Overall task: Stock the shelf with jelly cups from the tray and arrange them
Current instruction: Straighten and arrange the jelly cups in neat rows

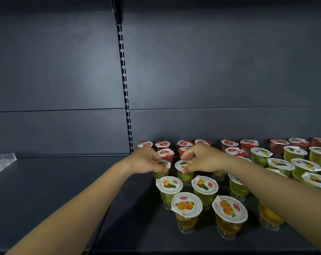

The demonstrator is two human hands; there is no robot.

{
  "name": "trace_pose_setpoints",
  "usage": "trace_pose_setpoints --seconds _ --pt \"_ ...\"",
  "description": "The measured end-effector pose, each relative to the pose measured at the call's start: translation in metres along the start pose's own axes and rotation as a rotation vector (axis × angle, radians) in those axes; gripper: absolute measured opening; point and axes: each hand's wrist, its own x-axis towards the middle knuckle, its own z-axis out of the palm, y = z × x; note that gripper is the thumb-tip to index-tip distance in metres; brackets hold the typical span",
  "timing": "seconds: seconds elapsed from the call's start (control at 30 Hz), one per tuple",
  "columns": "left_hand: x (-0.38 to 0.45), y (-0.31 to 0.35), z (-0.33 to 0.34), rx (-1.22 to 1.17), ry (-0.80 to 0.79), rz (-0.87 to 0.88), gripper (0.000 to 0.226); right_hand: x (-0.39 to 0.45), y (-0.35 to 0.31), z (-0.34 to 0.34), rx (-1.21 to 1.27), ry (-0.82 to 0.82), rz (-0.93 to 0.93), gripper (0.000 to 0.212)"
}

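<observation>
Many jelly cups stand in rows on the dark shelf (130, 208): red ones at the back, green ones in the middle, orange ones in front. My left hand (146, 160) pinches the lid rim of a green jelly cup (164, 165). My right hand (202, 158) pinches the lid rim of the neighbouring green cup (183, 165). Both cups stand on the shelf, just behind two more green cups (169, 184) and in front of a red cup (165, 153). Two orange cups (186, 205) stand nearest me. No tray is in view.
A slotted upright (126, 89) divides the dark back panel. A clear plastic divider (1, 161) sits at the far left of the left shelf bay. More green and red cups (281, 164) fill the shelf to the right.
</observation>
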Motion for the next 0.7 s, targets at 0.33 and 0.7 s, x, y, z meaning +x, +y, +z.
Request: trace_pose_setpoints --seconds 0.33,0.7 --pt "-0.013 -0.03 -0.007 -0.081 0.134 0.027 0.028 0.016 -0.019 0.012 0.161 0.018 -0.058 0.047" --pt "-0.016 -0.055 -0.003 -0.291 0.162 0.037 0.04 0.02 -0.023 0.022 0.185 -0.078 -0.053 0.042"
